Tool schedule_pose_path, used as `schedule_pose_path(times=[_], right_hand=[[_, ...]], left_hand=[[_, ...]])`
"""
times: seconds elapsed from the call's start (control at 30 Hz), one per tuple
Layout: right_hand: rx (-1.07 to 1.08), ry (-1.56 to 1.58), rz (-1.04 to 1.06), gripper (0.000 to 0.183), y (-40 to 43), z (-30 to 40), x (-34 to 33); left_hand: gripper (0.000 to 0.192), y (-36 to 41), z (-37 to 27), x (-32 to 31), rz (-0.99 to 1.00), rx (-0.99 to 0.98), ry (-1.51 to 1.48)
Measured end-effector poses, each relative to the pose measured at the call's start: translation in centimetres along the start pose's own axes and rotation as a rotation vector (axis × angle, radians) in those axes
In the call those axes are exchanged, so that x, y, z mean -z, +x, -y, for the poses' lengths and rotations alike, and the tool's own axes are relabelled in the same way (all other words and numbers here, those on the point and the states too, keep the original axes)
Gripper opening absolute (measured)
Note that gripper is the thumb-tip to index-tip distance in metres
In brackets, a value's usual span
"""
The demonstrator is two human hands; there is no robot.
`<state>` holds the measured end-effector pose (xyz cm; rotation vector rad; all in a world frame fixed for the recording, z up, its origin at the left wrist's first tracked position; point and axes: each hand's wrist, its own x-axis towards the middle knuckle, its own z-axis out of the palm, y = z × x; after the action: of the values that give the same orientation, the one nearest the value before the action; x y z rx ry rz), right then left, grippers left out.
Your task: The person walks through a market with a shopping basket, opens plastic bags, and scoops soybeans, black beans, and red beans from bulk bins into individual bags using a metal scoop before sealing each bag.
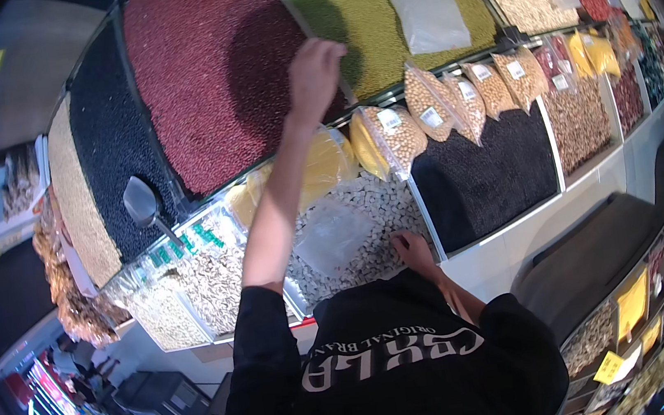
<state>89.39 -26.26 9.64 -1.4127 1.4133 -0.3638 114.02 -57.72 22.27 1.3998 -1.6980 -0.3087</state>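
My left hand (316, 75) reaches over the divider between a bin of red beans (191, 69) and a bin of green mung beans (358, 11). Its fingers are curled, and whether anything small is between them is hidden. On the mung beans lies a clear plastic bag (422, 6). Low in front of my body, my right hand (415, 251) rests at the edge of a bin of small whitish cubes (388, 207), with nothing visible in it. A crumpled clear plastic bag (334, 235) lies on those cubes, left of the right hand.
Bagged chickpeas (432, 102) and yellow grain packs (323, 162) line the ledge between the upper and lower bins. A metal scoop (141, 201) lies on black beans (110, 123). Black seeds (490, 175) fill the bin to the right. A dark padded surface (603, 242) is at lower right.
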Motion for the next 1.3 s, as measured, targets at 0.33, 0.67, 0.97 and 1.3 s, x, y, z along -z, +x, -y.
schedule_pose_path(times=[0.33, 0.67, 0.97, 1.3], right_hand=[[-0.101, 0.061, 0.055, 0.016, -0.2, 0.7, 0.1], [-0.029, -0.015, 0.064, 0.014, -0.1, 0.3, 0.1], [0.071, -0.128, 0.12, 0.016, -0.2, 1.0, -0.4], [0.357, -0.226, 0.279, 0.017, 1.3, 12.0, -1.3]], left_hand=[[0.026, -1.0, -4.6, 1.3, 0.16, -0.053, 0.131], [0.022, -17.4, 3.1, 22.5, -0.27, 0.393, 0.827], [0.046, -27.4, 8.2, 29.8, -0.069, 1.257, 0.924], [0.03, -25.3, -0.5, 24.8, -0.416, 0.899, 0.492]])
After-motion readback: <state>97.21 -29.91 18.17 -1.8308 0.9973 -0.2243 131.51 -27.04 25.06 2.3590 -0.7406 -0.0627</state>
